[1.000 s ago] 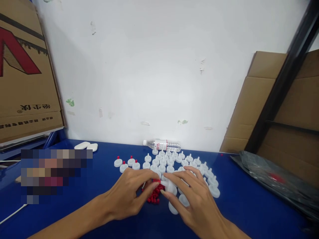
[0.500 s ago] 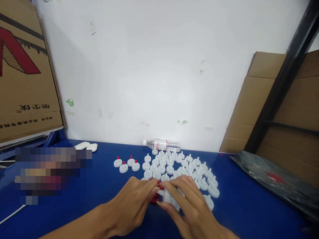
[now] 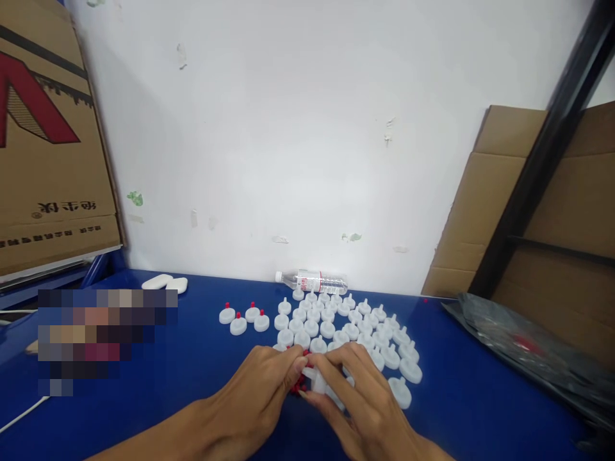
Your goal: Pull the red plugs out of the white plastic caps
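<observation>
1. Gripping one white plastic cap (image 3: 321, 381) between them, both hands meet low at the centre of the blue table (image 3: 192, 358); the cap lies on its side, its short spout pointing left toward the left hand's fingertips.
2. The right hand (image 3: 358, 400) curls its fingers over the cap's round body, grasping it, while the left hand (image 3: 257, 394) pinches at the spout end; whether a small red piece sits between those fingertips cannot be told.
3. A small pile of red plugs (image 3: 296, 384) lies on the table directly under the meeting fingertips, largely hidden by them.
4. Just beyond the hands, rows of bare white caps (image 3: 355, 323) stand upright, spouts up, spreading toward the right.
5. Three finished caps with red tips (image 3: 244, 317) stand apart, to the left of the rows.
6. A clear water bottle (image 3: 314, 282) lies on its side against the white wall, neck to the left.
7. Cardboard boxes (image 3: 48, 141) rise at the left edge, flattened cardboard (image 3: 485, 198) leans at the right behind a black shelf post (image 3: 538, 166), and a dark plastic bag (image 3: 523, 342) rests on the table's right end.
8. Compared with a second ago, both hands have drawn nearer the person and closed together, uncovering more of the standing rows.
</observation>
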Available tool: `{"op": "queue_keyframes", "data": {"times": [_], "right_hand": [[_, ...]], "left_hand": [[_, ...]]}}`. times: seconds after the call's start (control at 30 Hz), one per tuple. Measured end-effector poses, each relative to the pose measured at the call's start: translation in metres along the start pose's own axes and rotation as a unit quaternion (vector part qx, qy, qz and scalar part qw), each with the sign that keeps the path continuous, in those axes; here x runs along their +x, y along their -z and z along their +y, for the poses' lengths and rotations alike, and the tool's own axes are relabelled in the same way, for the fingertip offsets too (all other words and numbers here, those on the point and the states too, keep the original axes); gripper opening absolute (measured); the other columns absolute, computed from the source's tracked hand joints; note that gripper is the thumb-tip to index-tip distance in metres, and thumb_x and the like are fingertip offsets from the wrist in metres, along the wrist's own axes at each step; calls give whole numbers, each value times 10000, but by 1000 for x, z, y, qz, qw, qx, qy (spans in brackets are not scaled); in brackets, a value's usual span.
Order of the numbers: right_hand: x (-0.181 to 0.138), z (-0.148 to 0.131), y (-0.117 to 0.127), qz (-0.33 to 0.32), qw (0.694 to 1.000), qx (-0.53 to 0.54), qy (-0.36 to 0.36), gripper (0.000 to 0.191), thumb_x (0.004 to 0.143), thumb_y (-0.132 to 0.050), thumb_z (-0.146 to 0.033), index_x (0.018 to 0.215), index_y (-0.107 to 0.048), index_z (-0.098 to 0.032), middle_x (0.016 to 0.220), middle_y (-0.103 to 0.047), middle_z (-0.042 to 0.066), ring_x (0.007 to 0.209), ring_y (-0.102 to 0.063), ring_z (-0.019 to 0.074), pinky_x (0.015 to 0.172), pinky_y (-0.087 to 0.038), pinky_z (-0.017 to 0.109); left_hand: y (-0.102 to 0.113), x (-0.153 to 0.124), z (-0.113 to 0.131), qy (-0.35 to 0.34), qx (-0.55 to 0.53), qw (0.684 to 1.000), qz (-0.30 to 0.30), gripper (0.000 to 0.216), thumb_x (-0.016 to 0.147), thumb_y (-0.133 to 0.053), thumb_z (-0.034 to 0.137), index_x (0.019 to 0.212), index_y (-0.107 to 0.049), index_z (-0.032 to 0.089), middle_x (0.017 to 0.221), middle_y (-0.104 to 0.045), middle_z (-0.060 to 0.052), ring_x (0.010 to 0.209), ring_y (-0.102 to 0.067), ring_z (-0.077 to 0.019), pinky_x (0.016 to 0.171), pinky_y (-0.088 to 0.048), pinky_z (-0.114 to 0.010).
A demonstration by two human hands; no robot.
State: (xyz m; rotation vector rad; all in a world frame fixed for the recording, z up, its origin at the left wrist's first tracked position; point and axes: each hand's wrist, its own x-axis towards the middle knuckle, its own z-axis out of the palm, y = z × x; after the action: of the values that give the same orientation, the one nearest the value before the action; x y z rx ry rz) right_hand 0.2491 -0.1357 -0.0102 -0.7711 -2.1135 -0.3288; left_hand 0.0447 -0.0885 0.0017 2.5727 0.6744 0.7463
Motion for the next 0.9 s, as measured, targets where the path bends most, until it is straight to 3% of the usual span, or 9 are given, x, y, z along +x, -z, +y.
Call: {"op": "queue_keyframes", "data": {"times": [0.2, 0.33, 0.4, 0.5, 0.63, 0.9], "right_hand": [[7, 3, -1, 16, 999, -39, -21, 382, 988, -607, -238, 1356, -534, -167, 1009, -664, 99, 874, -600, 230, 788, -515, 403], [12, 4, 4, 4, 995, -80, -54, 545, 990, -585, -336, 1483, -410, -184, 1263, -605, 145, 1103, -586, 291, 933, -495, 486], [11, 5, 7, -1, 994, -82, -77, 521, 990, -557, -333, 1475, -415, -207, 1336, -548, 149, 1163, -564, 297, 948, -502, 492], [8, 8, 9, 0, 991, -87, -103, 431, 998, -515, -272, 1426, -463, -251, 1337, -524, 134, 1163, -562, 287, 938, -515, 492], [5, 13, 10, -11, 989, -87, -118, 385, 999, -502, -244, 1384, -493, -269, 1329, -517, 128, 1172, -553, 293, 937, -513, 510], [6, 13, 11, -31, 991, -72, -110, 302, 1002, -492, -226, 1298, -546, -249, 1249, -550, 122, 1157, -547, 290, 933, -504, 510]], "left_hand": [[13, 8, 0, -23, 26, 999, 21, 392, 1093, -204, 311, 798, -442, 212, 705, -519, 24, 575, -437, -145, 594, -319, -295], [29, 16, -5, 28, 49, 996, 73, 374, 1082, -286, 340, 783, -467, 208, 695, -533, 27, 602, -462, -146, 605, -321, -283], [40, 18, -12, 50, 88, 991, 83, 313, 1066, -348, 350, 843, -516, 207, 724, -571, 26, 630, -503, -151, 619, -330, -279], [58, 19, -28, 61, 175, 981, 64, 252, 1037, -387, 326, 866, -530, 208, 745, -604, 24, 623, -525, -154, 613, -323, -281], [76, 18, -45, 68, 306, 949, -18, 232, 967, -410, 238, 750, -487, 208, 690, -597, 12, 588, -522, -165, 579, -285, -299], [79, 14, -54, 81, 390, 915, -68, 227, 796, -513, 183, 582, -443, 201, 609, -601, -64, 575, -576, -232, 547, -195, -340]]}}
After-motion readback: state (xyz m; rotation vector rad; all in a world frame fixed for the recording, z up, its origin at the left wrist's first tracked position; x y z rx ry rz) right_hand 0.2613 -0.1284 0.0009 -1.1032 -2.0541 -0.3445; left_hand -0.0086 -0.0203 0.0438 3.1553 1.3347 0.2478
